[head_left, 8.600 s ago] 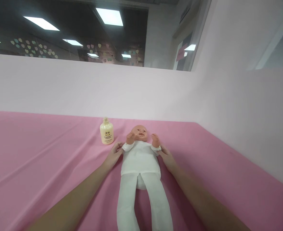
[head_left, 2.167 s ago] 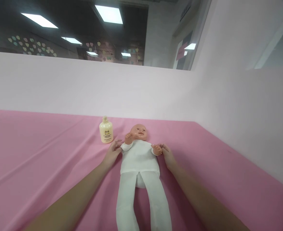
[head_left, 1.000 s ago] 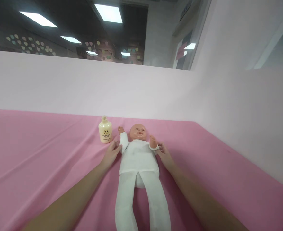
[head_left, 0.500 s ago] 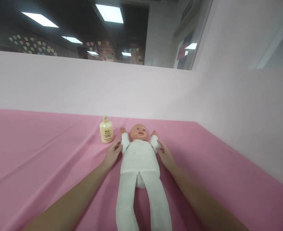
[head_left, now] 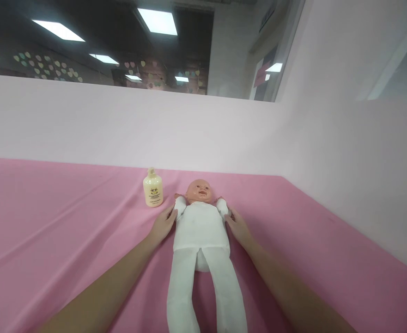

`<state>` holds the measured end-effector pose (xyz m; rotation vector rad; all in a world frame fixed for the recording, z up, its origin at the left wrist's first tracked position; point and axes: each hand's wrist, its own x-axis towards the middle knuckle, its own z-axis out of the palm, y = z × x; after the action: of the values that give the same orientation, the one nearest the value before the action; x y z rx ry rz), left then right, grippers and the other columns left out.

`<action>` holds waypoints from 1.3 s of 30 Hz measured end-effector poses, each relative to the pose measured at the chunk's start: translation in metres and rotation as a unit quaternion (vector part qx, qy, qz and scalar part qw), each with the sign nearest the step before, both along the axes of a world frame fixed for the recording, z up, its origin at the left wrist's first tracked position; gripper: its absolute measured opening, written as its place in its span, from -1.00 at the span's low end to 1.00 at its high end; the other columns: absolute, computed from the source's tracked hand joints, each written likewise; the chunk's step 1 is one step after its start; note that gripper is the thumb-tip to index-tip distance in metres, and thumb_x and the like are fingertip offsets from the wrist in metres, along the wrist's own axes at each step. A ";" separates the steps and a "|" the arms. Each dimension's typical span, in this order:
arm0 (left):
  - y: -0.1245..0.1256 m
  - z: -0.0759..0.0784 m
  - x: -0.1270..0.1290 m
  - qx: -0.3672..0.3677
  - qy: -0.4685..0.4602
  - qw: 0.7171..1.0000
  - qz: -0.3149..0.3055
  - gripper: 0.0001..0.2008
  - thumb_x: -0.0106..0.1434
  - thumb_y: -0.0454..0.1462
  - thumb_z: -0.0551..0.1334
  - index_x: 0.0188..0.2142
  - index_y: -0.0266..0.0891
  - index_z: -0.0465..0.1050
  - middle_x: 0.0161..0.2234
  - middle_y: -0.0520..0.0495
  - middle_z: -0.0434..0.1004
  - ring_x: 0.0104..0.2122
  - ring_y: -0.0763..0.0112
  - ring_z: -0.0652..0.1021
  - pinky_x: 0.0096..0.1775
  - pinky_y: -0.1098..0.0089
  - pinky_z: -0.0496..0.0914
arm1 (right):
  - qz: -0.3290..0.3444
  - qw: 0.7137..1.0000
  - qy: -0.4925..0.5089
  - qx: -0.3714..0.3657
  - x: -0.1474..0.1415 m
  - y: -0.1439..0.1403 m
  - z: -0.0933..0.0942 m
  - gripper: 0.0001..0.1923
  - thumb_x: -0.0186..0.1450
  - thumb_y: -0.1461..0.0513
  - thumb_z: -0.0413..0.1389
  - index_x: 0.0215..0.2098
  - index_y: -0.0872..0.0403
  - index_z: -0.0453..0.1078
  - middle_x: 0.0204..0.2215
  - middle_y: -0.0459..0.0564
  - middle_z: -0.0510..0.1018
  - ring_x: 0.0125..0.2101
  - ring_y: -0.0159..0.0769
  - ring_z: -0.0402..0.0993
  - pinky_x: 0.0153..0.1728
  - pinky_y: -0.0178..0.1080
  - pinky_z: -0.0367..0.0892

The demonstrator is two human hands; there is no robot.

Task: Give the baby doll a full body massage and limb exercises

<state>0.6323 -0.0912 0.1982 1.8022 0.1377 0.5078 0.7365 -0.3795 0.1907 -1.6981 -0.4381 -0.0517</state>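
Pressing left hand point(head_left: 163, 225) and right hand point(head_left: 237, 225), fingers loosely spread, gripping nothing, against doll point(head_left: 200, 226) lying face-up on pink sheet point(head_left: 68, 231); bottle point(head_left: 153, 188) just beside.

Both bare forearms extend forward from the near edge and converge toward the centre. The left hand point(head_left: 162, 225) lies palm down, fingers loosely extended toward the far side. The right hand point(head_left: 238, 226) mirrors it, fingers extended, not clenched.
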 end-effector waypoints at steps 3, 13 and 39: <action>-0.002 0.003 -0.002 0.007 0.008 1.000 -0.007 -0.59 0.21 -0.04 0.26 -0.01 -0.12 0.55 -0.08 -0.08 0.63 -0.05 0.03 0.54 -0.02 0.23 0.35 | -0.006 1.000 0.014 -0.023 -0.002 0.000 0.001 -0.50 0.21 0.13 0.13 0.14 -0.12 0.43 0.08 -0.02 0.54 0.04 -0.04 0.47 0.12 0.04 0.31; -0.003 0.005 -0.005 0.101 0.021 0.995 -0.015 -0.68 0.24 -0.01 0.24 -0.14 -0.12 0.57 -0.24 -0.05 0.64 -0.20 0.08 0.56 -0.16 0.27 0.36 | -0.005 0.999 0.023 -0.023 0.003 0.000 -0.004 -0.46 0.20 0.11 0.14 0.16 -0.11 0.41 0.12 -0.02 0.51 0.05 -0.08 0.47 0.16 0.03 0.29; 0.007 -0.003 0.003 0.028 0.030 0.998 -0.039 -0.50 0.19 -0.05 0.30 0.07 -0.21 0.47 0.01 -0.15 0.58 -0.05 0.09 0.55 -0.01 0.22 0.38 | 0.015 0.992 0.066 0.105 0.008 -0.001 -0.008 -0.21 0.10 0.14 0.26 0.26 0.01 0.14 0.13 0.10 0.49 0.05 -0.15 0.47 0.06 -0.09 0.36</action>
<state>0.6353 -0.0839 0.1948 1.8708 0.0943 0.4054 0.7443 -0.3804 0.1828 -1.4776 -0.3459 0.0360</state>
